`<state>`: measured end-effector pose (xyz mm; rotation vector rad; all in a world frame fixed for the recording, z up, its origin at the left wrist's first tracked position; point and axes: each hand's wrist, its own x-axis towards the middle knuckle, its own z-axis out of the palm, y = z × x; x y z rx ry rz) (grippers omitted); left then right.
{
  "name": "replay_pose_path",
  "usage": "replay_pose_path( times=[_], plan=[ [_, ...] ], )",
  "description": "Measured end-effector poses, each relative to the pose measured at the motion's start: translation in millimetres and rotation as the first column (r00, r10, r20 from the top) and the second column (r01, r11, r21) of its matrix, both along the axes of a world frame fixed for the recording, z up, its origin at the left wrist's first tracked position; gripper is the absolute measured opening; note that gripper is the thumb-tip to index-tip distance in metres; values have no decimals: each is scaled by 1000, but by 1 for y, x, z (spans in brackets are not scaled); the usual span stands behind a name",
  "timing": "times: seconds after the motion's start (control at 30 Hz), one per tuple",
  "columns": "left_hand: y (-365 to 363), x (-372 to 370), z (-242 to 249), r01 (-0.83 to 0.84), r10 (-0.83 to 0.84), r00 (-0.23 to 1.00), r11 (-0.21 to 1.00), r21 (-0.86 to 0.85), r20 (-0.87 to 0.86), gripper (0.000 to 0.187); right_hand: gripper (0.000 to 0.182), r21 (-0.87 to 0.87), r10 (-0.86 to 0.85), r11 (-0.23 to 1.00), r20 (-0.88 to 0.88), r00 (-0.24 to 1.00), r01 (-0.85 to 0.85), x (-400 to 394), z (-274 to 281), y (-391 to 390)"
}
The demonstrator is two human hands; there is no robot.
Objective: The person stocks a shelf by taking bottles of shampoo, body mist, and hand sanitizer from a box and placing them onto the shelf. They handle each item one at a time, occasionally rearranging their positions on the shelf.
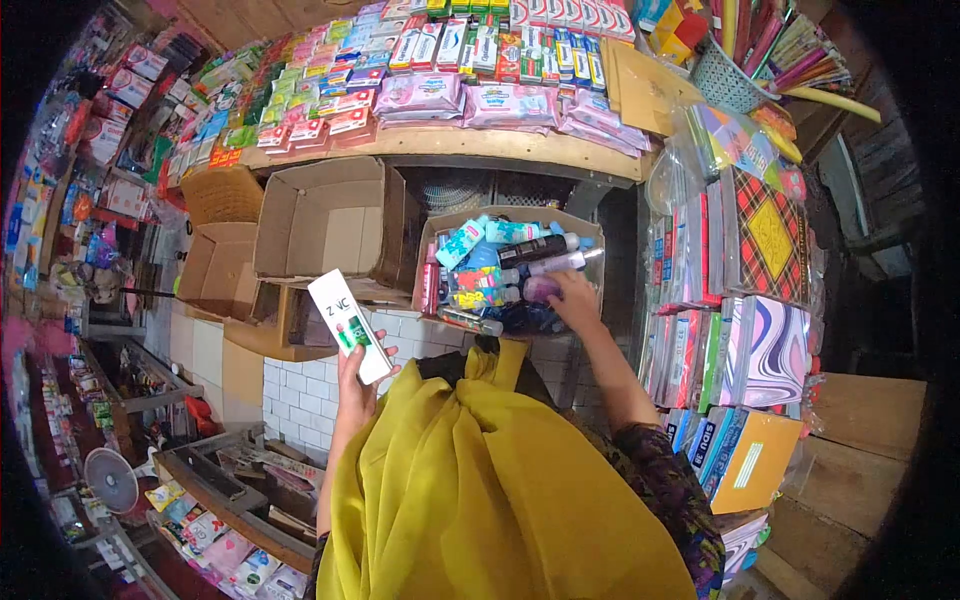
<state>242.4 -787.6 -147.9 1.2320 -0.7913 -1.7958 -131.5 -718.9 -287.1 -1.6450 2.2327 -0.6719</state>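
My left hand [362, 372] is closed around the lower end of a white shampoo bottle [335, 305] with "ZINC"-like lettering and a green label, held up left of the carton. My right hand [574, 302] reaches into an open cardboard box [595, 265] and grips a purple rounded bottle [541, 289], only part of which shows. Around it in the box lie several bottles: turquoise ones [465, 240], a black one [532, 250], a pale lilac one [556, 264] and a yellow-blue one [478, 280].
A larger open carton [325, 215] stands left of the box, with another carton [215, 265] beyond it. Behind runs a wooden shelf [480, 150] stacked with toothpaste boxes and wipes packs [510, 105]. Notebooks [765, 240] are piled at the right, below a basket [730, 80].
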Motion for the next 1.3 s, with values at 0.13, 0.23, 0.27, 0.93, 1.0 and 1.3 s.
replay_pose_path(
  times=[0.13, 0.23, 0.27, 0.93, 1.0, 1.3],
  plan=[
    [1, 6, -6, -1, 1, 1000, 1000, 5, -10, 54, 45, 7, -45, 999, 19, 999, 45, -11, -9, 12],
    [1, 8, -8, 7, -7, 1000, 1000, 16, 4, 55, 42, -22, -49, 999, -2, 999, 49, -12, -12, 14],
    [1, 8, -8, 6, -6, 1000, 1000, 24, 10, 55, 41, -37, -47, 998, -13, 999, 47, -13, -13, 14],
    [12, 13, -5, -79, 82, 995, 995, 59, -57, 49, 29, -33, 129, 990, -186, 974, -138, -25, 21, -133],
    [19, 17, -2, -107, 111, 992, 993, 53, -60, 49, 32, 245, 192, 959, -180, 965, -145, -21, 5, -157],
    [46, 48, -21, -223, 229, 969, 972, 68, -88, 52, 58, 527, 253, 818, 32, 967, -231, -24, -9, -183]
  ],
)
